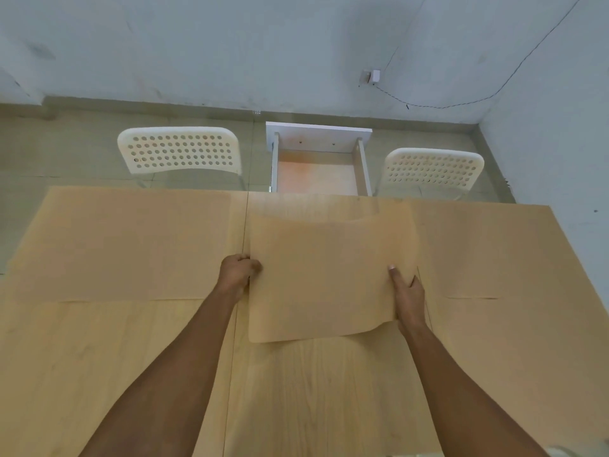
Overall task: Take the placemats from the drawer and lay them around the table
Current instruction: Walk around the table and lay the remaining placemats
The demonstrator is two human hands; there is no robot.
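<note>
Hands hold one tan placemat (329,275) above the wooden table (313,390): left hand (238,273) curls round its left edge, right hand (407,296) pinches its right edge, thumb on top. Two more placemats (125,242) lie flat at either side. Beyond the far edge, an open drawer (318,166) stands between two white chairs (179,150).

Three placemats (333,275) (125,242) (494,252) (one held) — two white chairs (179,150) (433,168) — one open drawer (318,159), one table (296,390)
</note>
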